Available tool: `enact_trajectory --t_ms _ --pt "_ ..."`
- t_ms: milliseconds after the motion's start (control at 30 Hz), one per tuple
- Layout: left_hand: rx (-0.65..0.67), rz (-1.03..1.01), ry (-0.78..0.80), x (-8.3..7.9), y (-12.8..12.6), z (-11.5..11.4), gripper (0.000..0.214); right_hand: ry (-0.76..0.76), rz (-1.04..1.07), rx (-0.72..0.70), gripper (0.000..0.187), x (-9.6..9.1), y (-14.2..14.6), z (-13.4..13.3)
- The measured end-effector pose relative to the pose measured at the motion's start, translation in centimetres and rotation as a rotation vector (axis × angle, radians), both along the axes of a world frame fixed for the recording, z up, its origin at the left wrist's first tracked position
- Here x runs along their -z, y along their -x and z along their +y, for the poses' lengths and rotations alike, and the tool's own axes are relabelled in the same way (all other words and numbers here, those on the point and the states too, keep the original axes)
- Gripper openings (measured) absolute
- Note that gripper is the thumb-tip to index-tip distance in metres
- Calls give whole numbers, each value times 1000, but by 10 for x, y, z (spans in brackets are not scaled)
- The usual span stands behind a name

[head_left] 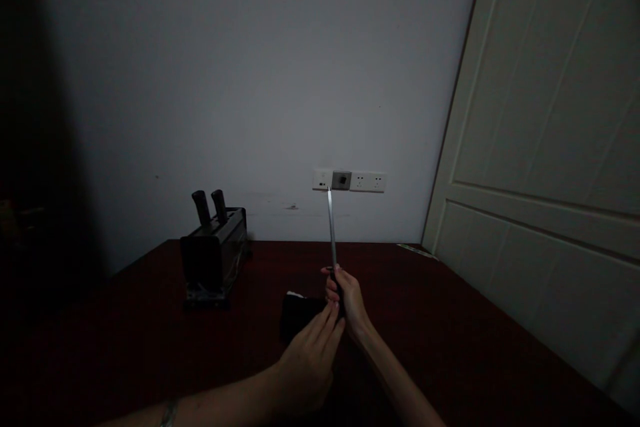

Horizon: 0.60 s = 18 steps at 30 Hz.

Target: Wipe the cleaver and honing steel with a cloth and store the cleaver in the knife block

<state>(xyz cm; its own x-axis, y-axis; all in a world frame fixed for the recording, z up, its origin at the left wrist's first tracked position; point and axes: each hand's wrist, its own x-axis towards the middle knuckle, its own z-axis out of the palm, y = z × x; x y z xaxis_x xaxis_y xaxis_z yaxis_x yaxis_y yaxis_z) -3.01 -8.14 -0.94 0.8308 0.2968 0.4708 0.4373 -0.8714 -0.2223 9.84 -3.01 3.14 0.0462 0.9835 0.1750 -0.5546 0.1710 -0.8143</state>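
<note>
My right hand [351, 300] is wrapped round the dark handle of a long, slim silver rod with a narrow tip [332, 230], which looks like a sharpening steel. It points up and away from me, leaning slightly left, its tip in front of the wall sockets. Lower down, my left hand [313, 357] has its fingers pressed together at the bottom end of the handle. Just behind the left fingers, a black object [297, 315] with a pale scrap at its top edge lies on the table; its kind is too dark to tell.
A dark knife block [203, 260] with two black handles sticking up stands at the left on the dark red table [410, 320]. Behind are a pale wall and a row of sockets [367, 181]. At the right rises a white panelled door [540, 147]. Light is dim.
</note>
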Motion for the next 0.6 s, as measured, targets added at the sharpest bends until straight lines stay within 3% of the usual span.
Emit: enact_trajectory --t_ms 100,167,233,267,333,400,467,533,600 --pt "95 -56 64 3 6 5 73 10 -20 -5 48 11 -3 4" --pt "232 -99 119 0 15 14 67 19 -20 0 48 14 -5 6" --pt "281 -136 193 -6 25 29 54 24 -16 5 47 16 -7 6" --pt "214 -158 234 -9 30 39 47 27 -14 7 47 17 -7 6" --pt "-65 -194 325 -14 42 62 36 30 -10 13 46 18 -8 6" --pt "-380 -231 423 -15 53 87 42 35 -6 19 46 19 -8 5" --pt "-615 -188 577 -12 63 108 51 44 1 25 46 21 -7 5" --pt "-657 -139 692 -6 70 124 62 53 9 27 46 24 -5 6" --pt "-616 -127 744 1 73 132 66 63 16 25 47 27 -3 6"
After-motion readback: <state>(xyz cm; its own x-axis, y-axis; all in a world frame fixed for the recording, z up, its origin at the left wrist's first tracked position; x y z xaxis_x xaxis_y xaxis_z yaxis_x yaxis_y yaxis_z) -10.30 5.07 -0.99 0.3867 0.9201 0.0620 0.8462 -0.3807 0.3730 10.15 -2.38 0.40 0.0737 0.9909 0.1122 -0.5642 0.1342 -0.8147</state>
